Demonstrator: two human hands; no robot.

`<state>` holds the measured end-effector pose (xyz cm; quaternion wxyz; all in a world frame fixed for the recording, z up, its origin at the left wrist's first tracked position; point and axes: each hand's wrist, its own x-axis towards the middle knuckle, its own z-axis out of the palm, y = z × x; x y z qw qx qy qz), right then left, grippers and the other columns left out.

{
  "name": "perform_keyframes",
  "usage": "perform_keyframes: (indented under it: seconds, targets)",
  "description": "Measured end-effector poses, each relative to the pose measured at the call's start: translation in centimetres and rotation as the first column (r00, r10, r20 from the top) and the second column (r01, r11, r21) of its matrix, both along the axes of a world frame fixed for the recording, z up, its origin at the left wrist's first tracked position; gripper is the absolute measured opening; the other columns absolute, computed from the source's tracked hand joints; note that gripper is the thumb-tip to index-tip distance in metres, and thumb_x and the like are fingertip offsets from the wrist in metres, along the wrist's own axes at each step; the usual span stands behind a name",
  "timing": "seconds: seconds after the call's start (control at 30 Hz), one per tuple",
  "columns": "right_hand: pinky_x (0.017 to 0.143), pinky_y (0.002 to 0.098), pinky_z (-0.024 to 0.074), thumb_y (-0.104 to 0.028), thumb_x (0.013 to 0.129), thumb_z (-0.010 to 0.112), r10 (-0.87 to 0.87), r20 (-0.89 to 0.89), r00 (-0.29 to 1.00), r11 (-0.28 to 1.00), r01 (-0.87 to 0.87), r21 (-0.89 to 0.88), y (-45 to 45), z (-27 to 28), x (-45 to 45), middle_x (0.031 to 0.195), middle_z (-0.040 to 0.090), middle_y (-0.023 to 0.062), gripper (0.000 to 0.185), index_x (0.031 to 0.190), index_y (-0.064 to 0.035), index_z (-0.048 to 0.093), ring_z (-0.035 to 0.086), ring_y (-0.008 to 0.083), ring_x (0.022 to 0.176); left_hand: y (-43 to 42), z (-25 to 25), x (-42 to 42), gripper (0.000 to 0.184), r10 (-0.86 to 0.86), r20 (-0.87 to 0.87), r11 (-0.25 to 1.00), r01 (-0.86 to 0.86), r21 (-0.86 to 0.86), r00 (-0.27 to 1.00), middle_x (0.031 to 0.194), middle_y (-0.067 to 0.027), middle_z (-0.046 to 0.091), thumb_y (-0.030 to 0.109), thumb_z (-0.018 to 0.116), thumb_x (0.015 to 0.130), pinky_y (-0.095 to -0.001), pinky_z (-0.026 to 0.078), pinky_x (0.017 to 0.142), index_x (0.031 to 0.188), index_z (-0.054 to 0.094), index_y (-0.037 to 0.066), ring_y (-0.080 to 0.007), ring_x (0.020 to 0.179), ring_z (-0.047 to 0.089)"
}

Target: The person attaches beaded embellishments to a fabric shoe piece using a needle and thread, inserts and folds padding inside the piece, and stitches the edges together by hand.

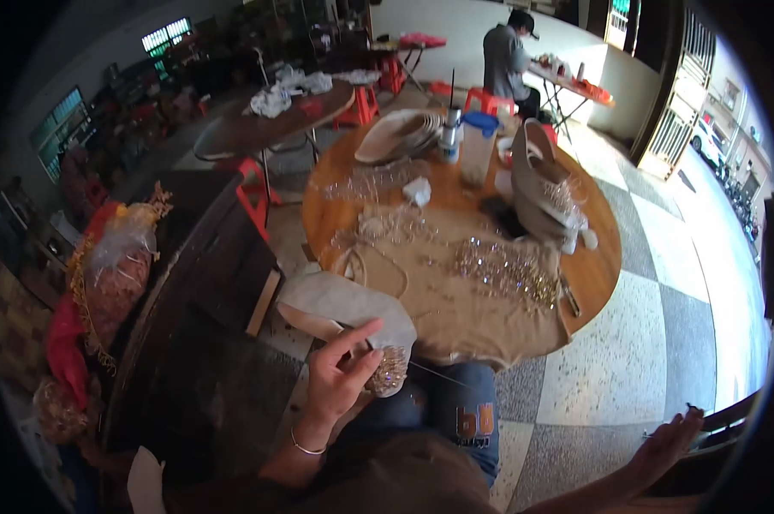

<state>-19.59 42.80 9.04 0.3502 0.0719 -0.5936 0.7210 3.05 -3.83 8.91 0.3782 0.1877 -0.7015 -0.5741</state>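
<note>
My left hand [340, 373], with a bracelet at its wrist, grips a pale curved piece that looks like a shoe upper [348, 300] above my lap. Gold and clear beads [389, 370] cover the upper's near end. A thin thread [443, 374] runs from that end toward the right. Far out on the right, my right hand [674, 441] is stretched away with its fingertips together; something small and dark shows at the tips, too small to name. Loose shiny beads [498, 270] lie on a tan cloth [438, 317] on the round wooden table [601, 257].
On the table are stacked pale uppers [404, 133], a jug with a blue lid [479, 150], a spray can [449, 141] and more uppers [537, 193]. A dark cabinet [190, 257] stands left, with bagged goods [117, 283]. A person [507, 60] works at a far table.
</note>
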Motion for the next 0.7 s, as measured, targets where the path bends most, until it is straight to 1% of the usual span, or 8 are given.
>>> perform_keyframes:
  seconds: [0.03, 0.17, 0.2, 0.27, 0.4, 0.5, 0.6, 0.7]
  targets:
    - [0.076, 0.0176, 0.0434, -0.008, 0.1, 0.041, -0.085, 0.102, 0.991, 0.996, 0.081, 0.04, -4.8, 2.2, 2.0, 0.129, 0.052, 0.0064, 0.036, 0.135, 0.0002, 0.044, 0.052, 0.0056, 0.099, 0.2, 0.9, 0.7, 0.039, -0.001, 0.045, 0.988, -0.006, 0.156, 0.999, 0.08, 0.0088, 0.051, -0.001, 0.067, 0.083, -0.015, 0.034, 0.061, 0.122, 0.062, 0.002, 0.0006, 0.069, 0.041]
    - [0.068, 0.021, 0.0416, -0.016, 0.099, 0.05, -0.079, 0.424, 0.902, 0.982, -0.004, 0.191, -8.0, 2.9, 2.3, 0.103, 0.057, 0.0001, 0.026, 0.12, -0.001, 0.056, 0.049, 0.0066, 0.081, 0.1, 2.6, 1.0, 0.039, 0.008, -0.113, 0.985, 0.011, 0.171, 0.994, 0.079, 0.0088, 0.051, -0.004, 0.066, 0.083, -0.0145, 0.034, 0.062, 0.122, 0.061, 0.0, 0.0009, 0.07, 0.041]
    - [0.061, 0.0197, 0.0387, -0.016, 0.098, 0.052, -0.083, 0.418, 0.905, 0.966, -0.031, 0.258, -9.1, 2.6, 2.1, 0.098, 0.057, -0.0019, 0.023, 0.116, -0.0021, 0.057, 0.045, 0.0042, 0.072, 0.2, 2.9, 1.2, 0.039, 0.002, -0.134, 0.986, 0.02, 0.164, 0.991, 0.079, 0.0088, 0.05, -0.004, 0.066, 0.083, -0.0145, 0.034, 0.063, 0.121, 0.061, -0.001, 0.0008, 0.07, 0.041]
    - [0.055, 0.0187, 0.0351, -0.015, 0.097, 0.054, -0.149, -0.053, 0.987, 0.852, 0.155, 0.5, -9.8, -0.9, -0.3, 0.093, 0.055, -0.0016, 0.019, 0.111, -0.0019, 0.059, 0.041, 0.002, 0.066, 0.5, 3.5, 1.6, 0.039, -0.013, -0.145, 0.993, 0.03, 0.116, 0.989, 0.079, 0.0087, 0.05, -0.005, 0.065, 0.083, -0.0144, 0.034, 0.063, 0.122, 0.061, -0.001, 0.0008, 0.07, 0.041]
    - [0.051, 0.0183, 0.0372, -0.004, 0.095, 0.052, 0.196, 0.178, 0.964, 0.865, -0.255, 0.432, -15.4, 2.8, 4.3, 0.089, 0.053, 0.0008, 0.013, 0.105, -0.0016, 0.06, 0.045, 0.0036, 0.064, 1.6, 4.5, 1.7, 0.039, -0.032, -0.063, 0.999, 0.031, -0.018, 0.997, 0.077, 0.0078, 0.05, -0.003, 0.065, 0.083, -0.0149, 0.033, 0.061, 0.122, 0.061, 0.001, 0.0005, 0.067, 0.04]
    - [0.051, 0.0198, 0.0393, 0.002, 0.087, 0.06, 0.509, 0.079, 0.857, 0.712, -0.47, 0.522, -20.3, 5.2, 9.6, 0.081, 0.053, 0.001, 0.014, 0.1, -0.0018, 0.063, 0.047, 0.0058, 0.061, 3.1, 4.3, 1.5, 0.039, -0.057, -0.013, 0.993, 0.056, -0.107, 0.998, 0.076, 0.007, 0.051, -0.001, 0.066, 0.083, -0.0162, 0.033, 0.059, 0.122, 0.062, 0.002, -0.0005, 0.064, 0.039]
    - [0.049, 0.0237, 0.0403, 0.002, 0.077, 0.07, 0.717, -0.043, 0.696, 0.487, -0.455, 0.746, -23.7, 6.5, 12.6, 0.074, 0.052, 0.0042, 0.021, 0.098, -0.0027, 0.068, 0.052, 0.0118, 0.058, 4.6, 4.3, 0.9, 0.04, -0.105, -0.014, 0.985, 0.102, -0.139, 0.994, 0.073, 0.0049, 0.053, 0.001, 0.068, 0.083, -0.0185, 0.035, 0.057, 0.122, 0.061, 0.002, -0.0025, 0.062, 0.04]
    - [0.048, 0.0301, 0.0408, -0.001, 0.074, 0.074, 0.706, -0.022, 0.708, 0.444, -0.418, 0.793, -25.8, 6.0, 13.8, 0.07, 0.047, 0.0059, 0.031, 0.104, -0.0071, 0.069, 0.053, 0.0173, 0.055, 5.5, 4.5, 0.8, 0.041, -0.134, -0.009, 0.975, 0.131, -0.181, 0.991, 0.07, 0.0026, 0.053, 0.001, 0.069, 0.082, -0.0196, 0.036, 0.057, 0.123, 0.061, 0.002, -0.0038, 0.061, 0.04]
